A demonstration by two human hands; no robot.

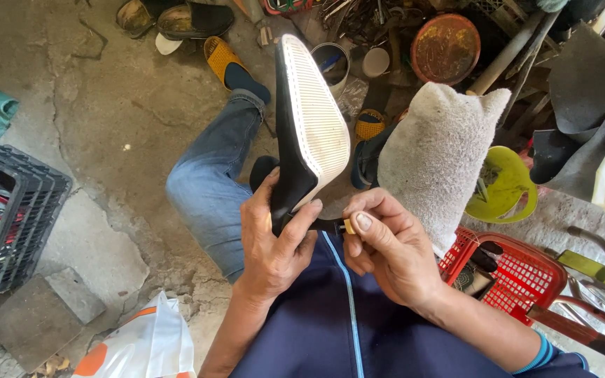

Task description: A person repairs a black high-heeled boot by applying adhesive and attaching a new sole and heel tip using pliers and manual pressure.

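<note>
Your left hand (274, 238) clamps the black shoe (307, 133), sole up toward twelve o'clock; your right hand (386, 245) pinches its heel tip (349, 226) at three.

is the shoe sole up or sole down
Sole up. The black shoe shows its pale ribbed sole to the camera, toe pointing away; the left hand grips its middle, the right hand pinches the heel.

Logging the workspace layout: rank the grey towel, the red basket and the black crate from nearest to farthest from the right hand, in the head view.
From the right hand:
1. Grey towel, just above it, draped upright.
2. Red basket, on its right, on the floor.
3. Black crate, far across at the left edge.
</note>
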